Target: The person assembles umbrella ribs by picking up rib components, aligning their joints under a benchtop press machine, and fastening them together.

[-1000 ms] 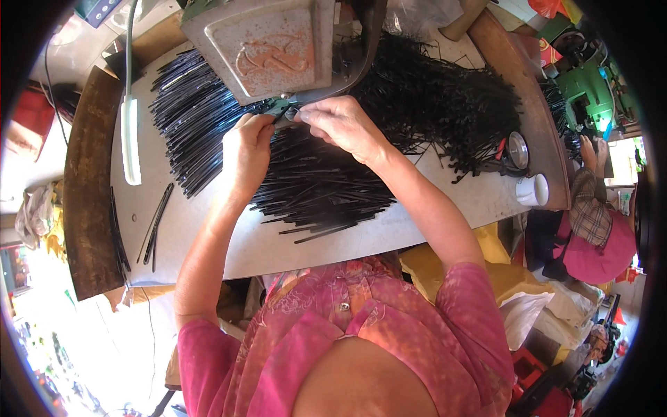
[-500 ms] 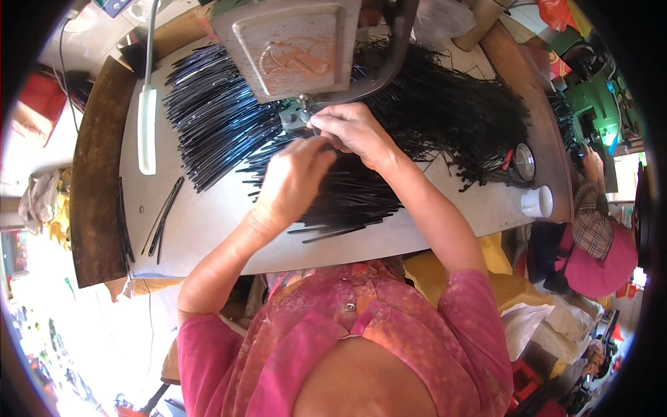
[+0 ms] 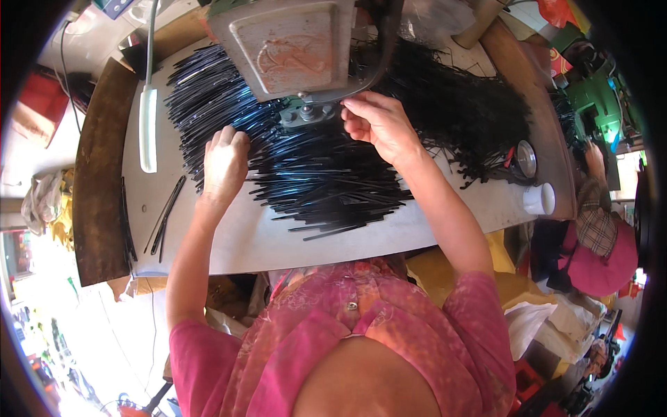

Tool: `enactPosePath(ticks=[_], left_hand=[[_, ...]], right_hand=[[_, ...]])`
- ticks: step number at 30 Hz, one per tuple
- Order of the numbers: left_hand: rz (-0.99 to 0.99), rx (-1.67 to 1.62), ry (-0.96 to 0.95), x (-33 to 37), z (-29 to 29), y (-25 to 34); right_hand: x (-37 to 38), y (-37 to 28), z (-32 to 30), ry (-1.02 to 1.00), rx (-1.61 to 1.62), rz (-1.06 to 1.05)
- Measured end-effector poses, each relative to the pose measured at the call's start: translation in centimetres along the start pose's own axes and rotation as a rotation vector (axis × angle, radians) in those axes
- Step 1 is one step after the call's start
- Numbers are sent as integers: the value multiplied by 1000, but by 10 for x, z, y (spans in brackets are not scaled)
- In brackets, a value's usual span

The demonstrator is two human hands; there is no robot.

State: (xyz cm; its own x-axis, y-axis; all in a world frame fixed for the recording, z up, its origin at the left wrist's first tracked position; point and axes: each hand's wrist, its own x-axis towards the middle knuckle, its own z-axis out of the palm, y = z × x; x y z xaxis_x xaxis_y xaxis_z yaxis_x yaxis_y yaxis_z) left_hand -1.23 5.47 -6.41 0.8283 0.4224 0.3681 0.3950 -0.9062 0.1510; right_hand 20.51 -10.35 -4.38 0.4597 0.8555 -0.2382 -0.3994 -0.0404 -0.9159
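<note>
Thin black strips lie in a dense left pile (image 3: 208,104), a middle pile (image 3: 326,187) and a right heap (image 3: 465,104). My left hand (image 3: 226,163) is at the near right side of the left pile, fingers curled down; whatever they grip is hidden. Beside the small metal block (image 3: 306,115) under the machine head (image 3: 292,52), my right hand (image 3: 382,128) is raised, thumb and forefinger pinched together and the other fingers curled. Anything in that pinch is too small to make out.
A lit tube lamp (image 3: 148,128) hangs at the left. Loose strips (image 3: 165,219) lie on the pale tabletop (image 3: 236,243). A white cup (image 3: 538,200) and a round metal tin (image 3: 525,160) stand at the right edge. Beyond, another person's arm (image 3: 595,167) reaches toward a green machine (image 3: 590,104).
My hands were together at the metal block. The left has moved left and nearer to the left pile; the right has drawn slightly away to the right, uncovering the block and middle pile.
</note>
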Motion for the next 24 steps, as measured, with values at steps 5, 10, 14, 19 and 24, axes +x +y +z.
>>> enactPosePath(ticks=[5,10,14,19,24], left_hand=[[-12,76,3,-6,4,7],[-5,-23,-13,-6,6,4],[1,-116,58,-6,2,9],[98,-192,170,11,-12,30],[25,-249,139,19,-12,36]], right_hand=[[1,3,6,26,206,-66],[-3,4,13,78,335,-80],[-4,6,19,93,375,-92],[-2,9,25,117,383,-118],[-2,11,29,151,377,-123]])
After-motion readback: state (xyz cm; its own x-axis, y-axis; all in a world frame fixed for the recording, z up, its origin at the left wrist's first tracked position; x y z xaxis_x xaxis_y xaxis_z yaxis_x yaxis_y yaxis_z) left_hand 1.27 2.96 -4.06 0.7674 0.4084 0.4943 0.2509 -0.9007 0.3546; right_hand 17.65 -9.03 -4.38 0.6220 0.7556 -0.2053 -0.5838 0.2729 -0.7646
